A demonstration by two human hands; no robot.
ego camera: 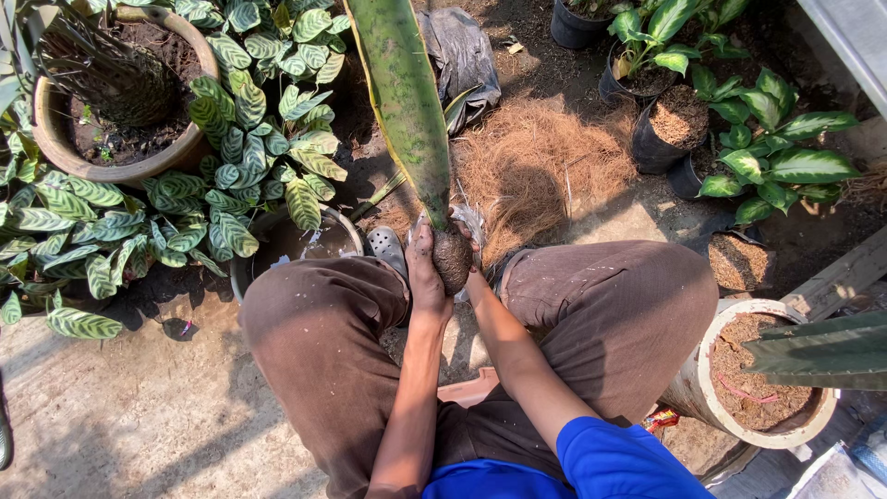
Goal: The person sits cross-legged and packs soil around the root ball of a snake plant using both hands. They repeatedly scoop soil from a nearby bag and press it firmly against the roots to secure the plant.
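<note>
Head view: your left hand (427, 273) and right hand (473, 248) are both clamped around the root ball (452, 259) of the long green leaf plant (402, 92), held above your knees. Brown fibre pile (536, 162) lies just beyond; striped-leaf plants (240, 139) crowd your left, a soil-filled white pot (702, 370) sits beside your right knee.

Both hands (442, 263) in closed grip
</note>
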